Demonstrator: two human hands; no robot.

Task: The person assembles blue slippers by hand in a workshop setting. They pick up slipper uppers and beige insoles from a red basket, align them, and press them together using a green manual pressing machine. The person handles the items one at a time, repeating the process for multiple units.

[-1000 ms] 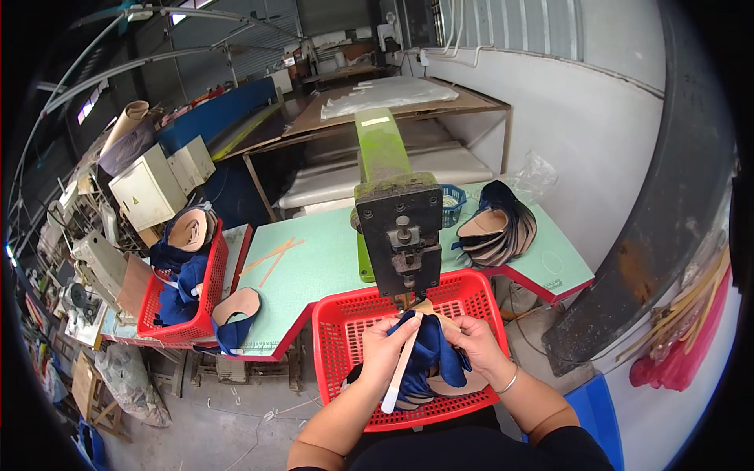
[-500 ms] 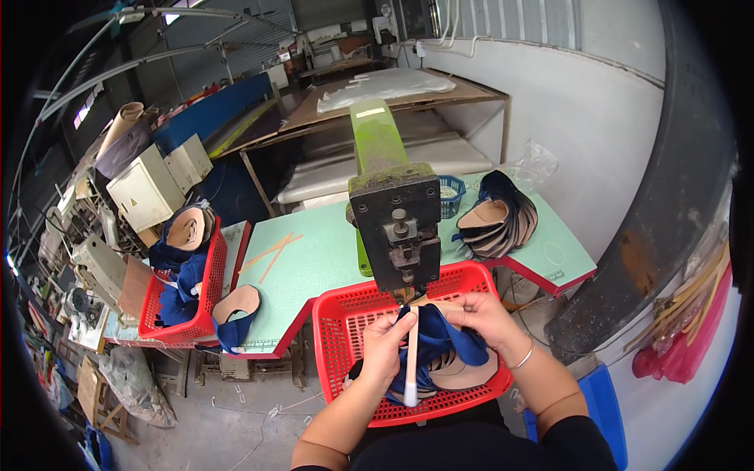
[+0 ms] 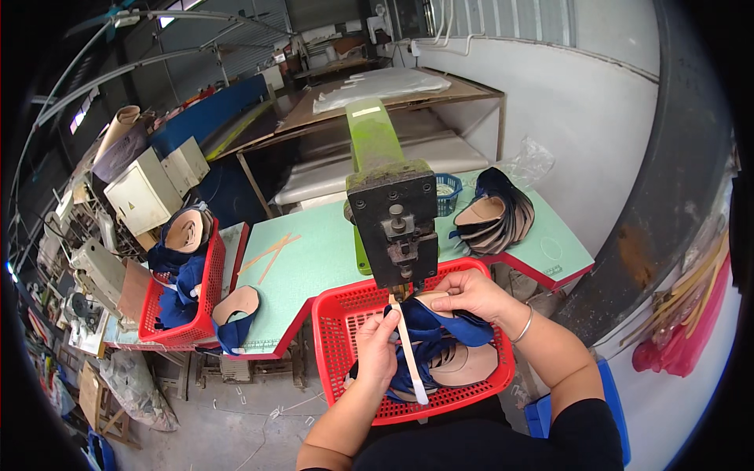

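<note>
My left hand [image 3: 379,348] grips a blue shoe upper [image 3: 437,331] from below, with a long pale strap [image 3: 409,350] running down beside its fingers. My right hand [image 3: 469,293] pinches the top edge of the same upper and its tan lining, right under the nose of the green press machine [image 3: 391,212]. The piece hangs over a red plastic basket [image 3: 338,308] that holds more blue and tan uppers [image 3: 463,366].
A pale green worktable [image 3: 314,255] carries a stack of uppers [image 3: 491,212] and a small blue basket [image 3: 446,192] at the back right. A second red basket [image 3: 184,267] of uppers stands to the left. A grey wall rises on the right.
Both hands have lifted the blue upper out of the basket to the machine's nose. The strap now hangs below my left hand.
</note>
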